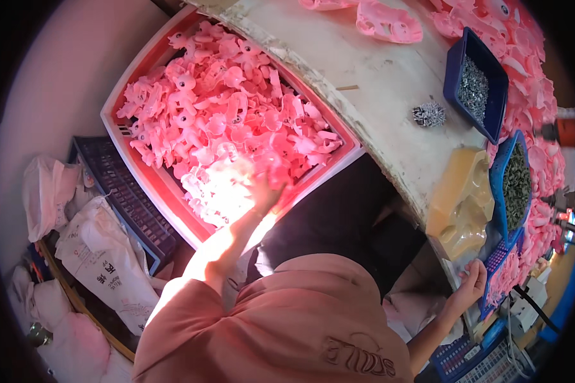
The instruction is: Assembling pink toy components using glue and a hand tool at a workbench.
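My left hand (266,193) reaches over the near side of a red and white bin (148,182) heaped with pink moulded toy parts (217,96), several with painted eyes. Its fingers are smeared by motion and merge with the pink pieces, so I cannot see whether they grip one. Strong sunlight washes out the parts beside it. My right hand (471,285) rests at the table's edge, fingers curled together, close to a yellow translucent moulded fixture (461,191). What those fingers hold, if anything, is too small to make out.
On the white worktable (390,89) stand a dark blue tray of small metal screws (474,89) and a blue basket of dark small parts (516,185). A small screw pile (429,114) lies beside them. More pink parts (543,159) line the right. White sacks (102,255) and a dark crate (124,191) sit left.
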{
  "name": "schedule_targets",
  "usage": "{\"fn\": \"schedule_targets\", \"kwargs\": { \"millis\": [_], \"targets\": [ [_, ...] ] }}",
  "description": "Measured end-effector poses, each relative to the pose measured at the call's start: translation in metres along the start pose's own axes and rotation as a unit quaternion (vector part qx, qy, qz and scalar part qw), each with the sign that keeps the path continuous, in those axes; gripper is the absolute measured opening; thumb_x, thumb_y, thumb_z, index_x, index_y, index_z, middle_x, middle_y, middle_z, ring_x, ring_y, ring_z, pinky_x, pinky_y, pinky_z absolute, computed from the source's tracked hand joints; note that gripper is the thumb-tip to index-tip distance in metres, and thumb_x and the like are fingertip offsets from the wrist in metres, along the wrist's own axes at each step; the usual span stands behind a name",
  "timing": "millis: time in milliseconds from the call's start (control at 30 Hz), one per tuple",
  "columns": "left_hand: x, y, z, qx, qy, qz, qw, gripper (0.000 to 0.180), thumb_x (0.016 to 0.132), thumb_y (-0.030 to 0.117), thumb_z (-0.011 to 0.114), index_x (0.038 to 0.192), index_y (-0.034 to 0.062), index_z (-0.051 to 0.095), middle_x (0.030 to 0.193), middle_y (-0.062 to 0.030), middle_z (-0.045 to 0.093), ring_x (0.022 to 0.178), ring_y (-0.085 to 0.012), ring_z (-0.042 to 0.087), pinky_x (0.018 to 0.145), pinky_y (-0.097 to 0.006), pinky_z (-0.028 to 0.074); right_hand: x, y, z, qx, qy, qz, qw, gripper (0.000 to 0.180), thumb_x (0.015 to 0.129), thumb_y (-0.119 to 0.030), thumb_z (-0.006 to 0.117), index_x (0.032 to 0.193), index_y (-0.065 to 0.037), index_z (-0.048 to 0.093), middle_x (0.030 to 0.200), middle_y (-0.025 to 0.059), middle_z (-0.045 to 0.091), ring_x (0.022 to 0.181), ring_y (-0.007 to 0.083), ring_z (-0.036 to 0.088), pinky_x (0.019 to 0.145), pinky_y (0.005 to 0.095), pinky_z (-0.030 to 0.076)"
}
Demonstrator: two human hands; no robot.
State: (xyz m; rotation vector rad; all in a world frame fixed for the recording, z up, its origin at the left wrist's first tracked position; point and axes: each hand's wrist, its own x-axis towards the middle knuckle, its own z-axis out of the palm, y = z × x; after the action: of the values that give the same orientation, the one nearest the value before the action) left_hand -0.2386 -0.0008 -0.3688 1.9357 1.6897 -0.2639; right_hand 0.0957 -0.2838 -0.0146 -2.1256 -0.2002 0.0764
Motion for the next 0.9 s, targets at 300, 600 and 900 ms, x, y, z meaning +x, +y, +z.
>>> {"fn": "schedule_targets", "kwargs": {
  "millis": [300, 600, 900],
  "targets": [
    [0.042, 0.083, -0.057, -0.173, -0.080, 0.221, 0.957, 0.043, 0.090, 0.016, 0.058, 0.132, 0.0110, 0.056, 0.120, -0.0182, 0.063, 0.108, -0.0369, 0.062, 0.092, -0.046, 0.051, 0.000, 0.010, -0.009, -0.019, 0.016, 0.006, 1.000, 0.019, 0.097, -0.019, 0.063, 0.108, -0.004, 0.067, 0.093, -0.0006, 0.064, 0.084, 0.0077, 0.057, 0.070, 0.0230, 0.043],
    [0.109, -0.153, -0.094, -0.066, 0.085, -0.085, 0.991, 0.066, 0.085, 0.043, 0.069, 0.134, 0.0027, 0.053, 0.142, -0.0199, 0.051, 0.113, -0.0370, 0.062, 0.094, -0.049, 0.049, 0.001, 0.019, -0.004, -0.018, -0.007, 0.039, 0.999, 0.020, 0.097, -0.021, 0.063, 0.108, -0.004, 0.067, 0.091, -0.0017, 0.063, 0.082, 0.0071, 0.056, 0.071, 0.0230, 0.043],
    [-0.087, -0.126, -0.057, -0.007, -0.074, 0.316, 0.946, 0.040, 0.093, 0.031, 0.057, 0.122, 0.0040, 0.058, 0.101, -0.0241, 0.065, 0.098, -0.0398, 0.063, 0.084, -0.047, 0.048, 0.008, 0.026, -0.005, -0.027, -0.013, 0.018, 0.999, 0.020, 0.097, -0.021, 0.062, 0.107, -0.005, 0.067, 0.090, -0.0022, 0.062, 0.082, 0.0066, 0.056, 0.070, 0.0219, 0.042]
  ]
}}
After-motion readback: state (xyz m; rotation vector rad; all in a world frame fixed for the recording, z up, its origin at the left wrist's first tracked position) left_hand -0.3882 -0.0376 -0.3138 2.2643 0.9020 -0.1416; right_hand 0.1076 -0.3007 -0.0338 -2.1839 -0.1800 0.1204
